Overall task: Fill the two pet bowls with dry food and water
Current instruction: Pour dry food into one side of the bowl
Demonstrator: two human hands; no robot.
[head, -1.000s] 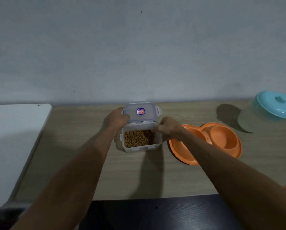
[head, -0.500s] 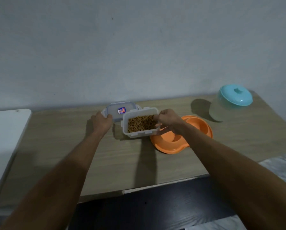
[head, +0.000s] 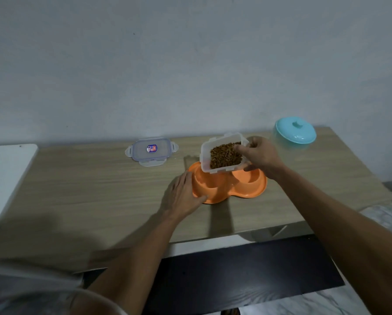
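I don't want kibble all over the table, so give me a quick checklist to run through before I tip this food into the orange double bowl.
1. Lid off the container: ok. The lid lies flat on the table, apart from everything else.
2. Grip on the food container: ok. The right hand holds it by its right side, tilted, kibble still inside.
3. Container over a bowl: ok. It hangs above the orange double bowl, around the middle and left basin.
4. Bowl steadied: ok. The left hand rests against its left rim.
5. Basins empty: ok for what shows; the container hides part of them.
6. Water ready: cannot tell. The teal-lidded container stays closed.
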